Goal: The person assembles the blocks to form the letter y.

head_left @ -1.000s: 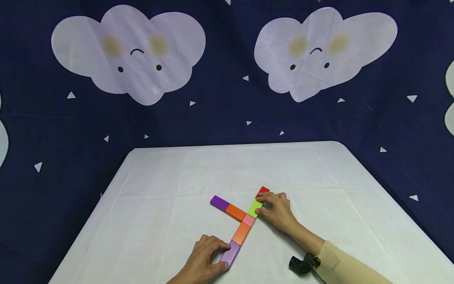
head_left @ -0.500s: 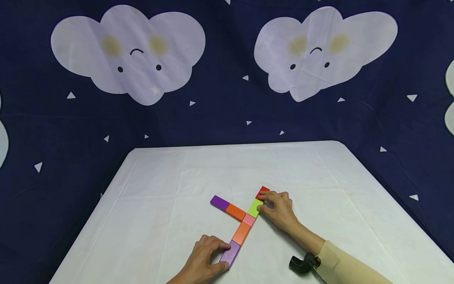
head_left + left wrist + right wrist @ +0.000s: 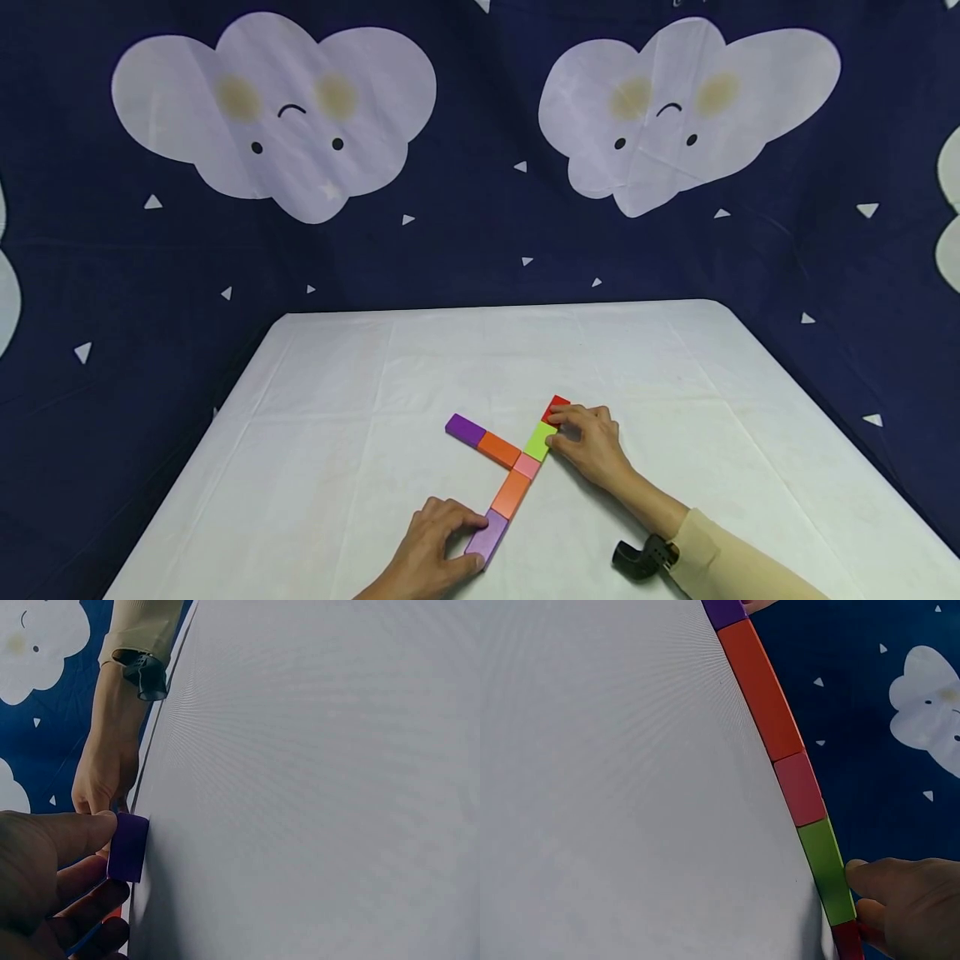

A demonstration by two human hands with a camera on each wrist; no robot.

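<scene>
My left hand (image 3: 431, 546) pinches a light purple block (image 3: 489, 533) at the near end of a slanting row lying flat on the table. The left wrist view shows this purple block (image 3: 129, 847) between thumb and fingers. Up the row come a light orange block (image 3: 512, 494), a pink block (image 3: 527, 466), a lime green block (image 3: 540, 442) and a red block (image 3: 553, 406). At the far end my right hand (image 3: 588, 442) rests with curled fingers, thumb against the green block (image 3: 826, 870) and index finger over the red block (image 3: 847, 941), partly hiding it.
A dark orange block (image 3: 498, 449) and a dark purple block (image 3: 465, 429) branch off to the left from the pink one. White cloth covers the table (image 3: 337, 375). A dark blue curtain with clouds (image 3: 480, 242) hangs behind. A black strap mount (image 3: 641, 558) sits on the right wrist.
My right fingertips have slid slightly right and back from the left edge of the row, baring more of the green and red blocks. The left hand and the blocks stay put.
</scene>
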